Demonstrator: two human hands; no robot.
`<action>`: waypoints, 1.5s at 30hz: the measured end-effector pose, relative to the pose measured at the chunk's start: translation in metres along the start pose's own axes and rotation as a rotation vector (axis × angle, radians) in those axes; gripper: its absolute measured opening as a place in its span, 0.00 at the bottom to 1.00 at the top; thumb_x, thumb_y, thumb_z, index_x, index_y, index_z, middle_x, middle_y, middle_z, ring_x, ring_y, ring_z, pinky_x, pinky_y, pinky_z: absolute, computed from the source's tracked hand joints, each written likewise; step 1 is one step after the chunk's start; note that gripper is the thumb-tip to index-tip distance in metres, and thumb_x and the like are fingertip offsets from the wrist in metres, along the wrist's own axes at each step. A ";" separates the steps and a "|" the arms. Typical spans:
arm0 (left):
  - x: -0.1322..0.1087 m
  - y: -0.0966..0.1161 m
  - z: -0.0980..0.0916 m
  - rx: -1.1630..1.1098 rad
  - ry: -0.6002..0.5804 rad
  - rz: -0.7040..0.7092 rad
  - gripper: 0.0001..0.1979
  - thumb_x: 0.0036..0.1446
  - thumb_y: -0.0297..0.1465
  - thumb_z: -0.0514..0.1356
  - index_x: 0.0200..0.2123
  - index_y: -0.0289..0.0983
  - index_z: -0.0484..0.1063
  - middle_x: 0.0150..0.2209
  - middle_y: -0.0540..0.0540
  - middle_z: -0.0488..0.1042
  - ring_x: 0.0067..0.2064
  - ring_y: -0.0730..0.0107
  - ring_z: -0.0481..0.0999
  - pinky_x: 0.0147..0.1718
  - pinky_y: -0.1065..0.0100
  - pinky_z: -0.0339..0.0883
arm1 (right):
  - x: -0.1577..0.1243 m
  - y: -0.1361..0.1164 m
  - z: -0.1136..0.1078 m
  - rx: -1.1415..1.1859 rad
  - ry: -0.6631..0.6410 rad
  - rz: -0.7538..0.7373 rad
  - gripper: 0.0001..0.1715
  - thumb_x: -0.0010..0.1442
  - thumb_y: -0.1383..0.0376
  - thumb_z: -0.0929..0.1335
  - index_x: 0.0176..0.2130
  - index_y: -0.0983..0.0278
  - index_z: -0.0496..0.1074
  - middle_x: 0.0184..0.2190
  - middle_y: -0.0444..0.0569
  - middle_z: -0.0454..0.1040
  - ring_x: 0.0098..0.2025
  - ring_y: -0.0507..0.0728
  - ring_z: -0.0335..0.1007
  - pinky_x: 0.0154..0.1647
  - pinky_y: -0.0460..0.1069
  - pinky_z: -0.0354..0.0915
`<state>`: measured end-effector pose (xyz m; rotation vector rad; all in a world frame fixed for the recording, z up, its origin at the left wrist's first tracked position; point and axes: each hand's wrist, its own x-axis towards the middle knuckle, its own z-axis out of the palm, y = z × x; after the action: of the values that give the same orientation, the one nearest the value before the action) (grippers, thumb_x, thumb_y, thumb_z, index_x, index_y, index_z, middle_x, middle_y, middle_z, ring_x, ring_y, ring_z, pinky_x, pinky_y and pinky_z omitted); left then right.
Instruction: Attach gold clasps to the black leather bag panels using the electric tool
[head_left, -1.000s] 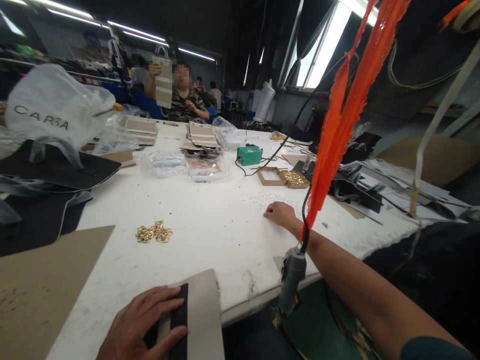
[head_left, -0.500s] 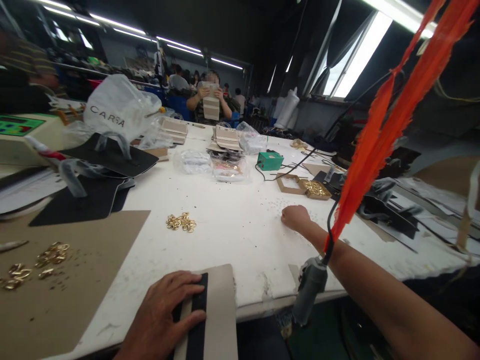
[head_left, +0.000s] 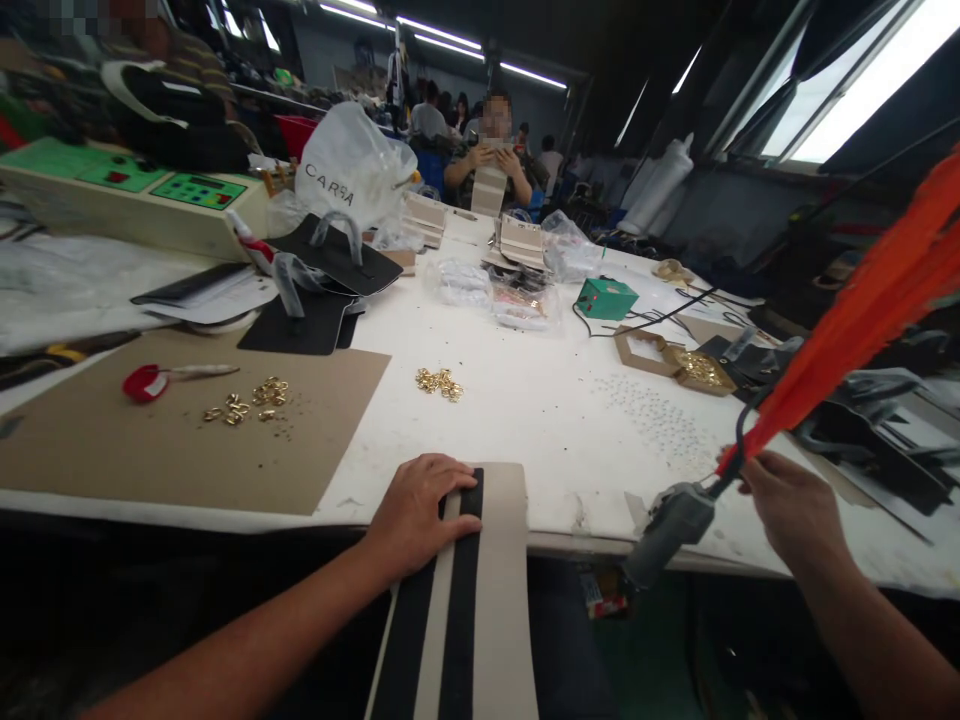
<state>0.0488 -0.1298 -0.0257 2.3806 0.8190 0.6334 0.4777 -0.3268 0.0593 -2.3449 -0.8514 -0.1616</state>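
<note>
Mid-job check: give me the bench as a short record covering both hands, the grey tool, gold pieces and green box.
Left hand: resting on beige panel with black strips
Right hand: beside orange strip, partly hidden; any hold unclear
Grey tool: hanging near table edge
Gold pieces: on white table; more on brown sheet
Green box: farther back on table
</note>
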 end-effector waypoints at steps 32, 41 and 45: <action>-0.004 -0.001 0.001 -0.059 0.030 0.039 0.20 0.51 0.37 0.76 0.47 0.44 0.79 0.53 0.49 0.82 0.58 0.54 0.74 0.58 0.49 0.63 | -0.155 -0.196 0.141 0.211 -0.800 -0.256 0.07 0.60 0.60 0.69 0.32 0.60 0.75 0.28 0.43 0.77 0.32 0.56 0.72 0.35 0.48 0.62; -0.004 -0.001 0.002 -0.031 0.029 0.042 0.21 0.49 0.37 0.77 0.47 0.44 0.79 0.53 0.50 0.82 0.57 0.53 0.74 0.58 0.49 0.63 | -0.148 -0.199 0.146 0.232 -0.838 -0.168 0.06 0.54 0.64 0.69 0.26 0.61 0.75 0.24 0.43 0.76 0.28 0.55 0.70 0.28 0.47 0.59; -0.003 -0.001 0.002 -0.016 0.019 0.043 0.22 0.50 0.37 0.76 0.48 0.45 0.80 0.53 0.49 0.82 0.58 0.53 0.74 0.58 0.48 0.63 | -0.147 -0.202 0.147 0.263 -0.809 -0.165 0.06 0.52 0.65 0.70 0.24 0.61 0.75 0.22 0.43 0.76 0.28 0.55 0.70 0.29 0.46 0.59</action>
<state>0.0475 -0.1316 -0.0279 2.3868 0.7701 0.6778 0.2244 -0.1982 0.0018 -2.0660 -1.3375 0.8337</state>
